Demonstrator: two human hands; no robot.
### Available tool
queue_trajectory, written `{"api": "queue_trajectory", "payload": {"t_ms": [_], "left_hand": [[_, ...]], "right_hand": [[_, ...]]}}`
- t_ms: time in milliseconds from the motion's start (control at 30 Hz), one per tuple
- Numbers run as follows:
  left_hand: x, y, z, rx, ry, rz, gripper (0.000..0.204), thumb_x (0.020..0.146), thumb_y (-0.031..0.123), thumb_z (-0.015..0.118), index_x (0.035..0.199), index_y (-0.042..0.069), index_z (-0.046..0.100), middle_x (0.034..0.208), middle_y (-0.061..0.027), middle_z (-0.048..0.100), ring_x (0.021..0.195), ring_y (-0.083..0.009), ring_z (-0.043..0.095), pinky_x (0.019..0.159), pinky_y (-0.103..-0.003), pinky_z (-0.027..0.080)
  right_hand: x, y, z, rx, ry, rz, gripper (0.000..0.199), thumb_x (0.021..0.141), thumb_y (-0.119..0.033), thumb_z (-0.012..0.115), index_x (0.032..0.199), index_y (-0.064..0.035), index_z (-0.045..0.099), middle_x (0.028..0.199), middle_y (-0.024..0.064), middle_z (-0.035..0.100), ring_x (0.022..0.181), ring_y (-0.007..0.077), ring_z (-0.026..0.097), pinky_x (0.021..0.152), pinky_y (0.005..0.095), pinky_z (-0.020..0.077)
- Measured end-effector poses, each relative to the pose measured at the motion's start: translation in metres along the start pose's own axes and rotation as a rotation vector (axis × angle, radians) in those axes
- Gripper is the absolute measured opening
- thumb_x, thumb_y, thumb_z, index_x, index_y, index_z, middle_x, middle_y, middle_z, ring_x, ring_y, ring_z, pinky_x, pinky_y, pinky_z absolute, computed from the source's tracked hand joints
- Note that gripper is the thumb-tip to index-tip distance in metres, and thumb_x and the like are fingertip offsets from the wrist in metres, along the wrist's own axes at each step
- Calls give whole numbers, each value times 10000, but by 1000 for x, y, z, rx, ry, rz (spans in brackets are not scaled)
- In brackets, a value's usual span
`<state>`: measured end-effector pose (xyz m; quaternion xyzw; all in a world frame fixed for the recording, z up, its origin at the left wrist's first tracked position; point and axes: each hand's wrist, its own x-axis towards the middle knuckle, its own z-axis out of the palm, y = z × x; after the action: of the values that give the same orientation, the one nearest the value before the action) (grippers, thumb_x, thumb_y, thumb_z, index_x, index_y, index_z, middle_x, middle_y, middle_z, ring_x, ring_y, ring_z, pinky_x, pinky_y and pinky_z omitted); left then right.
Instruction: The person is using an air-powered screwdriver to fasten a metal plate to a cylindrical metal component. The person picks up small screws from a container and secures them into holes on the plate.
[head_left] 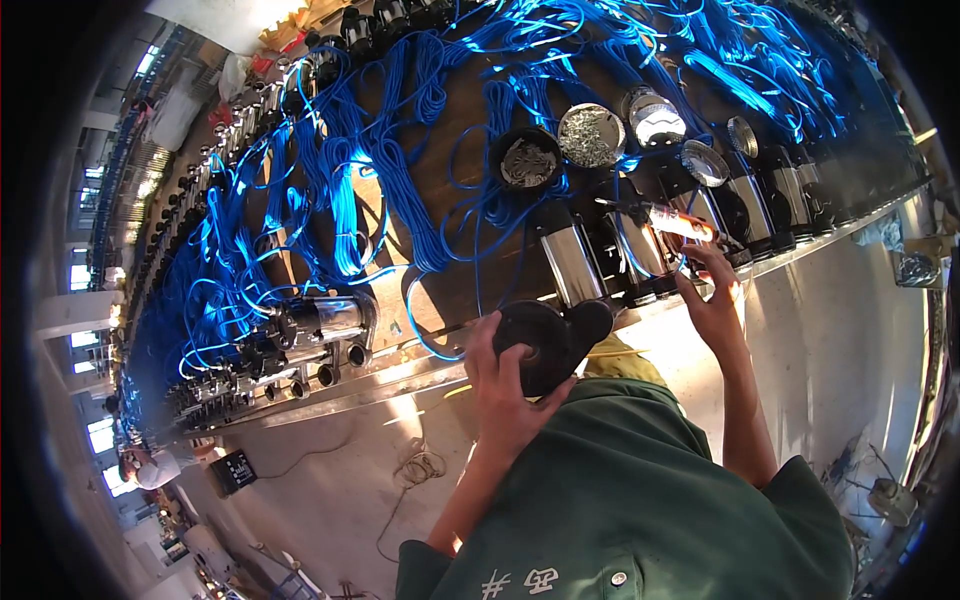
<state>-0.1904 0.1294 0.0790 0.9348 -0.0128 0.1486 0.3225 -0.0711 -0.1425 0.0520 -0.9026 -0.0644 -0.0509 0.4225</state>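
Two bare hands worked at the near edge of the bench [455, 290]: the left hand [510, 405] had its fingers closed around a black round part [532, 345] just in front of the person, while the right hand [720, 305] was half open, thumb and forefinger parted beside an orange-handled tool [683, 223], fingertip contact unclear. The step looked like steadying the part while handling the tool, and the next move seemed to call for a firm left grip and controlled right fingers.
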Motion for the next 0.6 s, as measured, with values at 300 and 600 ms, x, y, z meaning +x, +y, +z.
{"api": "queue_trajectory", "payload": {"t_ms": [300, 600], "left_hand": [[-5, 2, 7, -84, 82, -148, 645, 623, 356, 863, 1061, 46, 505, 1352, -292, 368, 1205, -444, 425, 974, -469, 395], [-6, -5, 14, -87, 112, -122, 622, 631, 285, 854, 1086, 47, 504, 1358, -276, 390, 1216, -452, 428, 983, -488, 397]], "right_hand": [[-6, -33, 13, 147, -206, 39, 350, 803, -81, 686, 1142, -29, 617, 1089, 129, 640, 977, 248, 620, 814, 338, 491], [-17, -63, 47, 150, -433, -130, 411, 798, -136, 698, 1188, -39, 611, 1067, 150, 648, 943, 273, 632, 796, 359, 516]]}}
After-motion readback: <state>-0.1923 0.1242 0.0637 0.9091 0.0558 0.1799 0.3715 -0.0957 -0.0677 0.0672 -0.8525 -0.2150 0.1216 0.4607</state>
